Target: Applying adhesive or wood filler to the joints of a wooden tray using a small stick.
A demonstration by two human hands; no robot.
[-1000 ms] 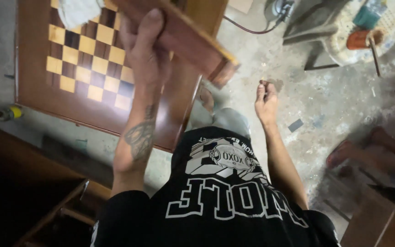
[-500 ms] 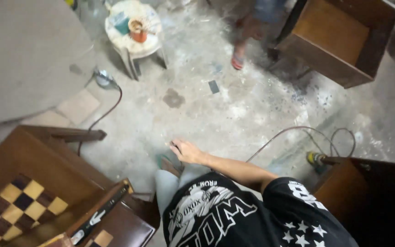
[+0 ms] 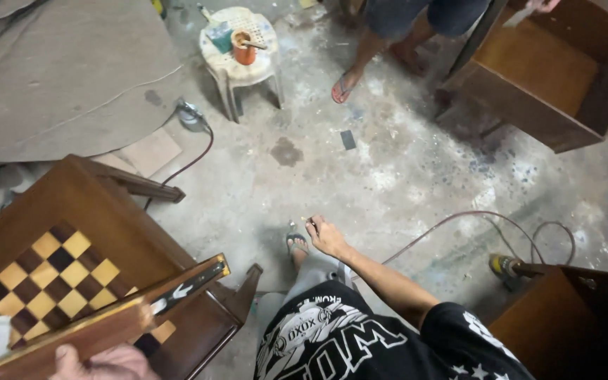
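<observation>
A brown table (image 3: pixel 72 204) with a checkered chessboard top (image 3: pixel 43 278) fills the lower left. Across its near corner lies 1 long wooden drawer piece (image 3: pixel 107 324), gripped at its low end by the left hand (image 3: pixel 103 364), fingers wrapped under it. The right hand (image 3: pixel 326 236) hangs over the concrete floor (image 3: pixel 402 169), loosely curled, pinching 1 small object too tiny to identify.

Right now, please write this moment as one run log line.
left hand: holds wood piece | right hand: pinches small thing near knee | chessboard table: beside | floor: cables
</observation>
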